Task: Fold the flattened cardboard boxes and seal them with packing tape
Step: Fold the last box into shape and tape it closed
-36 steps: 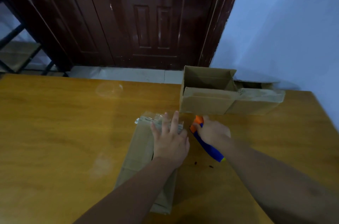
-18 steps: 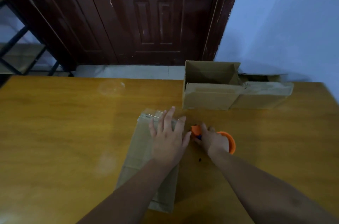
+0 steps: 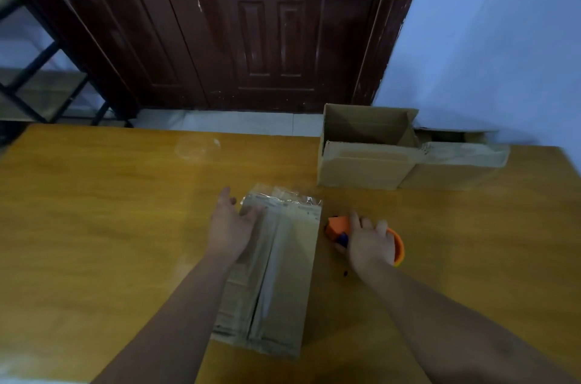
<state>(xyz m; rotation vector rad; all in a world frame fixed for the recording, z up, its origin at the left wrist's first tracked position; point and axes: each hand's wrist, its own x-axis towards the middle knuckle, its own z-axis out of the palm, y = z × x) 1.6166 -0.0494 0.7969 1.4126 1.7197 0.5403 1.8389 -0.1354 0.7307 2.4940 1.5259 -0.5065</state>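
Task's thing: a narrow brown cardboard box (image 3: pixel 283 273) lies on the glossy yellow-brown wooden desk (image 3: pixel 94 210), near the middle, its long side running near to far. A pale seam runs down its length, and crinkled clear tape (image 3: pixel 283 196) covers its far end.
Left hand: the left hand (image 3: pixel 231 226) rests at the box's far-left edge, its fingers straight and slightly apart, pinching nothing.
Right hand: the right hand (image 3: pixel 371 245) lies just right of the box, its fingers curled over an orange tape dispenser with a blue handle (image 3: pixel 338 231) that sits on the desk.
Step in hand: this looks like the end of taping one seam, with the dispenser being set down or picked up; which of the two cannot be told.
Doing it well: press the loose tape at the far end flat with the open palm, working outward from the seam so no bubbles stay. Keep the box pinned so it does not slide on the smooth desk, and keep the dispenser's cutting edge turned away from the fingers.
Other boxes: an open-topped brown carton (image 3: pixel 364 163) stands far right, with a second brown carton (image 3: pixel 456 163) touching its right side.
Writing: none can be read; faint marks near the box's far end are too blurred.
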